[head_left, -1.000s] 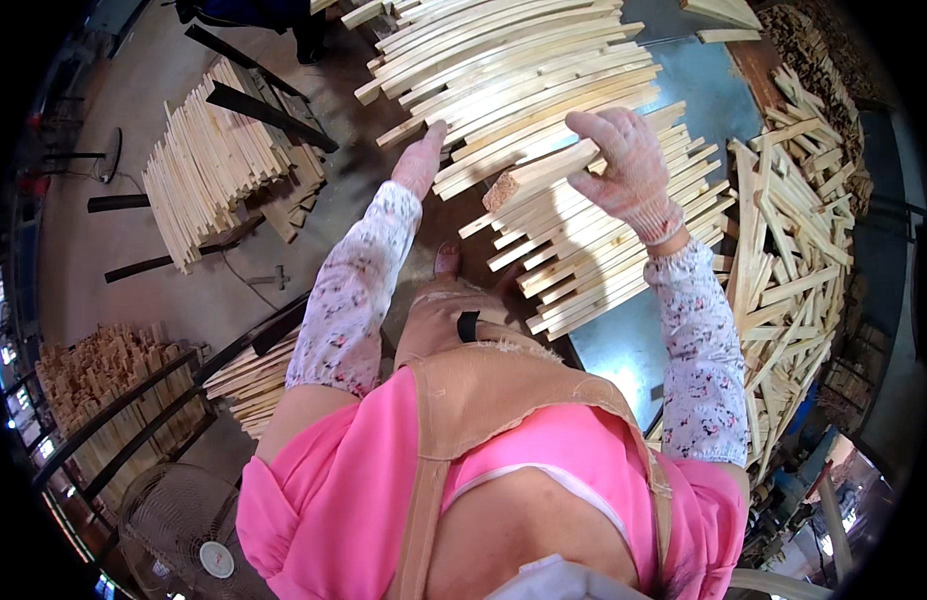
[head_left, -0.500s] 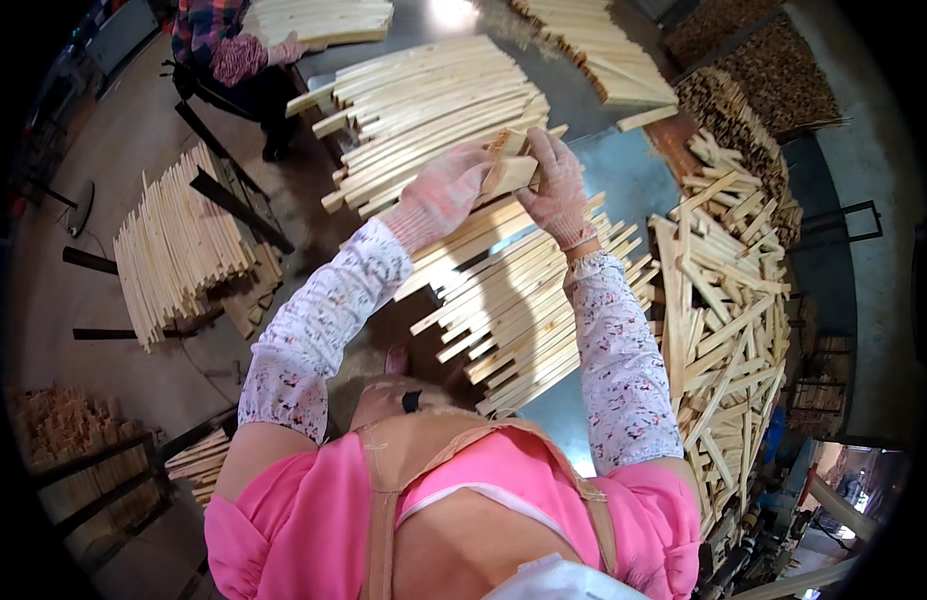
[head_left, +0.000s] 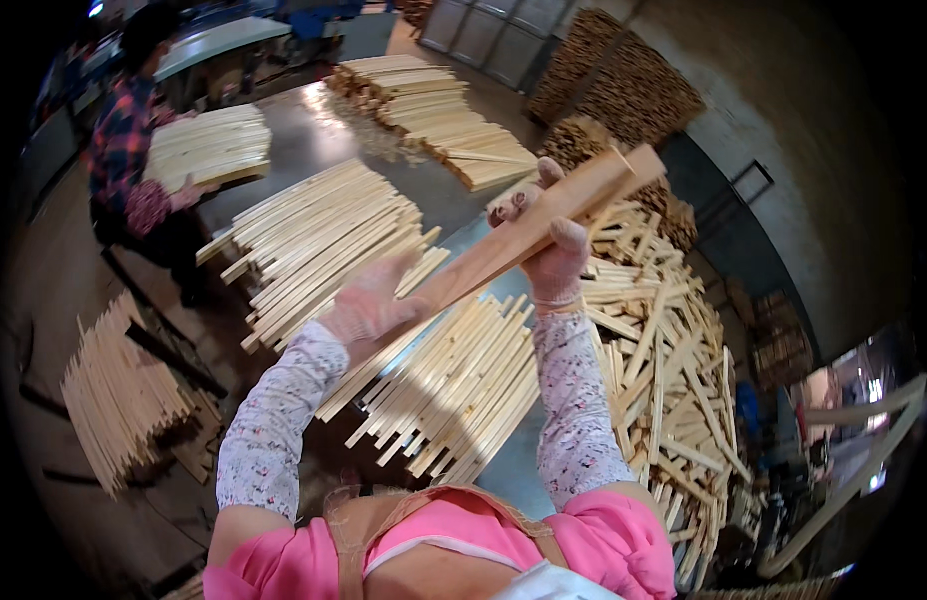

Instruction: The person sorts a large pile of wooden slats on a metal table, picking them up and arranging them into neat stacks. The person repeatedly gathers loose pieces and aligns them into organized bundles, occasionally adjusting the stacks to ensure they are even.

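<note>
The person holds one wooden slat (head_left: 528, 235) raised above the table (head_left: 313, 130), tilted, its far end high to the right and its near end low to the left. The right hand (head_left: 553, 245), gloved, grips the slat near its upper half, fingers clamped around it. The left hand (head_left: 368, 305), also gloved, supports the lower end from beneath with fingers curled loosely against the wood; whether they close fully around it cannot be told.

Directly below, a stack of slats (head_left: 453, 385) lies along the table's near edge. A second stack (head_left: 323, 240) sits toward the middle, and a third pile (head_left: 433, 120) at the far edge. A loose heap (head_left: 663, 370) spills off the right side. At the far left corner another person (head_left: 133, 150) handles a bundle (head_left: 208, 145).

Judgement: the step in hand appears to be checking a single slat. It is done well by keeping both hands spread wide apart along the length, turning the piece so each face meets the light, and keeping the raised end clear of the heap on the right.
</note>
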The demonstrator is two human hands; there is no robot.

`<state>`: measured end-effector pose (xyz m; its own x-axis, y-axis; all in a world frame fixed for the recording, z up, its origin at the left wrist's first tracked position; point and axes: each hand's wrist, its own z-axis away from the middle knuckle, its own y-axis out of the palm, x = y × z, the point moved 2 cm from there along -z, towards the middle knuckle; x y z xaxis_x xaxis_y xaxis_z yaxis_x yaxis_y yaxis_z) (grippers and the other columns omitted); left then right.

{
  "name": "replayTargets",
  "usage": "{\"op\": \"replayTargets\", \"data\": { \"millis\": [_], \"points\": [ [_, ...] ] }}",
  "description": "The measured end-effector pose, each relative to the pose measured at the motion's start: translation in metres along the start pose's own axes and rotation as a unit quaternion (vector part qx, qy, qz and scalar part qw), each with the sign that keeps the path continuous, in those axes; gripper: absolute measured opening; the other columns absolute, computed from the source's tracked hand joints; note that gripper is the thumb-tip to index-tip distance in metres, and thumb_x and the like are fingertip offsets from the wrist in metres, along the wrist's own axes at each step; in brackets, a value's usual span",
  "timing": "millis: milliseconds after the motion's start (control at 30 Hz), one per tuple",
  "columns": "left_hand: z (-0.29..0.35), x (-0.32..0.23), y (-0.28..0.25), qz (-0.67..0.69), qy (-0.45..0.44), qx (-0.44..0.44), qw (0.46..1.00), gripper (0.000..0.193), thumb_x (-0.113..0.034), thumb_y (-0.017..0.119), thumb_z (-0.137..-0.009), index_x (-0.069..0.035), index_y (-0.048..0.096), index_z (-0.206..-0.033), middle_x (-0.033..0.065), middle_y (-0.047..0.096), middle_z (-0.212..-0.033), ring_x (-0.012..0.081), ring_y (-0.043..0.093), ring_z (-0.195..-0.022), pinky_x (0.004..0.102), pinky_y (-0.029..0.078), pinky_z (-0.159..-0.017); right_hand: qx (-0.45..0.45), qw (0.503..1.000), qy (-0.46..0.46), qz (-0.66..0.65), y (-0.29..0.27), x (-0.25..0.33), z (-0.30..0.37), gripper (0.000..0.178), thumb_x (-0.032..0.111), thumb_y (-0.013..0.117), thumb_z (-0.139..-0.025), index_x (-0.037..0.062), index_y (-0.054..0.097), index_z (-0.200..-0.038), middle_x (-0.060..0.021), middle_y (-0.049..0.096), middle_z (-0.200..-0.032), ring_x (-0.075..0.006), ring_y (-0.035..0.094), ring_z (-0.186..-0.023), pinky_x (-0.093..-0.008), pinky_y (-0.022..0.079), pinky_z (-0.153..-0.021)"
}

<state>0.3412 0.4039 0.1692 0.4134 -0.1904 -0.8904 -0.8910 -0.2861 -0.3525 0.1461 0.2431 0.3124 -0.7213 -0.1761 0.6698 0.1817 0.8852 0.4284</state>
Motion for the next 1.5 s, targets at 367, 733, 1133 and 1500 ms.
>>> {"op": "replayTargets", "data": {
  "millis": [367, 733, 1133, 1500],
  "points": [
    [0.03, 0.047, 0.038, -0.099, -0.255, 0.084, 0.958, 0.075, -0.048, 0.065, -0.098, 0.011, 0.056, -0.144, 0.0319, 0.069, -0.134, 0.0391, 0.067, -0.124, 0.0453, 0.05, -0.109, -0.425, 0.875, 0.164, 0.165, -0.149, -0.061, 0.181, 0.064, 0.03, 0.064, -0.108, -0.0024, 0.041, -0.159, -0.0234, 0.069, -0.13, -0.0287, 0.072, -0.107, -0.0361, 0.059, -0.09],
    [0.058, 0.121, 0.096, 0.383, -0.392, -0.001, 0.836, 0.052, -0.045, 0.081, -0.096, -0.005, 0.061, -0.123, 0.0073, 0.068, -0.1, 0.0181, 0.068, -0.081, 0.0345, 0.061, -0.073, -0.282, 0.752, 0.489, 0.34, -0.025, -0.114, 0.315, 0.085, 0.04, 0.071, -0.101, -0.0064, 0.036, -0.162, -0.0138, 0.077, -0.125, -0.024, 0.073, -0.113, -0.0361, 0.056, -0.103],
    [0.048, 0.215, 0.075, -0.082, -0.258, -0.004, 0.963, 0.05, -0.048, 0.057, -0.109, -0.002, 0.07, -0.125, 0.0166, 0.071, -0.118, 0.0289, 0.067, -0.11, 0.0444, 0.051, -0.104, -0.365, 0.723, 0.418, 0.413, -0.003, -0.165, 0.295, 0.062, 0.016, 0.068, -0.09, -0.0022, 0.058, -0.148, -0.0013, 0.064, -0.086, -0.0114, 0.061, -0.077, -0.0288, 0.053, -0.069],
    [0.026, 0.218, -0.01, -0.525, -0.246, 0.089, 0.81, 0.052, -0.013, 0.047, -0.103, -0.006, 0.055, -0.154, 0.0191, 0.068, -0.141, 0.0339, 0.061, -0.135, 0.0383, 0.052, -0.11, -0.666, 0.607, 0.212, 0.379, 0.024, 0.018, 0.504, 0.055, 0.005, 0.066, -0.092, -0.0026, 0.063, -0.146, -0.0002, 0.067, -0.105, -0.0092, 0.059, -0.088, -0.0248, 0.051, -0.079]
  ]
}}
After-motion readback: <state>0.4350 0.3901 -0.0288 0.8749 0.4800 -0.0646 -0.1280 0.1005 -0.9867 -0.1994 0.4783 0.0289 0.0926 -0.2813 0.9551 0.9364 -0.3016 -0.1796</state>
